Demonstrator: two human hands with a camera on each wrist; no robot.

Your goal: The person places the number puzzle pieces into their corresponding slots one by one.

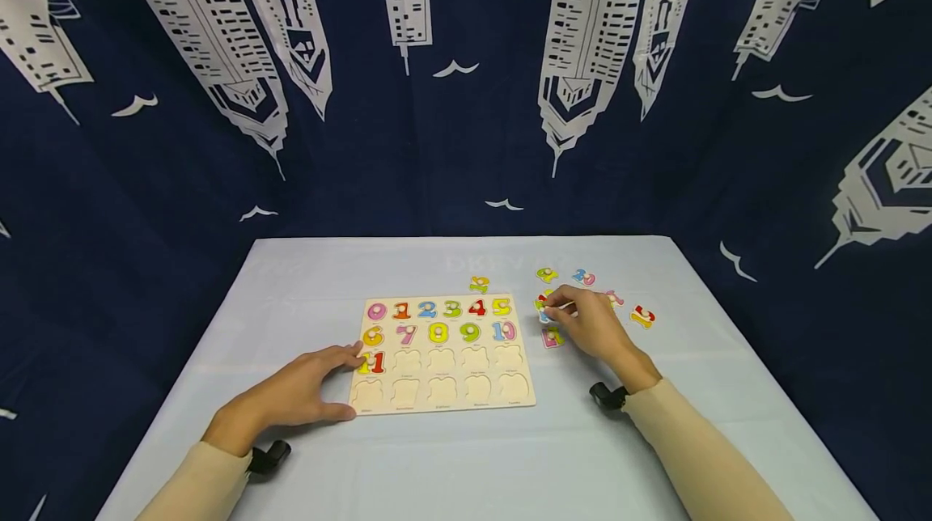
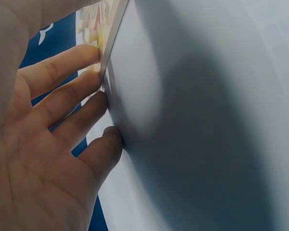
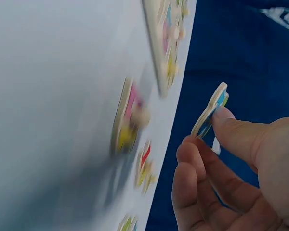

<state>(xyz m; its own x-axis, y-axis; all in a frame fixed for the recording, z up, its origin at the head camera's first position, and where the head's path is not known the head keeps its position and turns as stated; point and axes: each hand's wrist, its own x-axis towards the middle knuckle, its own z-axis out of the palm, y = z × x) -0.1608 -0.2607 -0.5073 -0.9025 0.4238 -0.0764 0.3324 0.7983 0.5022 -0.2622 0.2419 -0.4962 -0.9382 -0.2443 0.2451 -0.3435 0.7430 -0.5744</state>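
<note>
A wooden number puzzle board (image 1: pixel 524 396) lies on the white table, with colourful number pieces from 0 to 11 in its upper rows and bare recesses below. My left hand (image 1: pixel 291 391) rests at the board's left edge, fingers spread and nearly straight; the left wrist view shows its fingertips (image 2: pixel 94 54) along that edge. Right of the board, my right hand (image 1: pixel 593 327) pinches a puzzle piece (image 3: pixel 209 111) between thumb and fingers. This piece shows blue and green on its face and is raised off the table in the right wrist view.
Loose number pieces lie around my right hand: a pink and yellow one (image 1: pixel 552 337), a red and yellow one (image 1: pixel 643 316), a blue and pink one (image 1: pixel 584 277) and others. Another piece (image 1: pixel 479 285) sits just behind the board. A dark blue patterned cloth (image 1: pixel 408 157) hangs behind the table.
</note>
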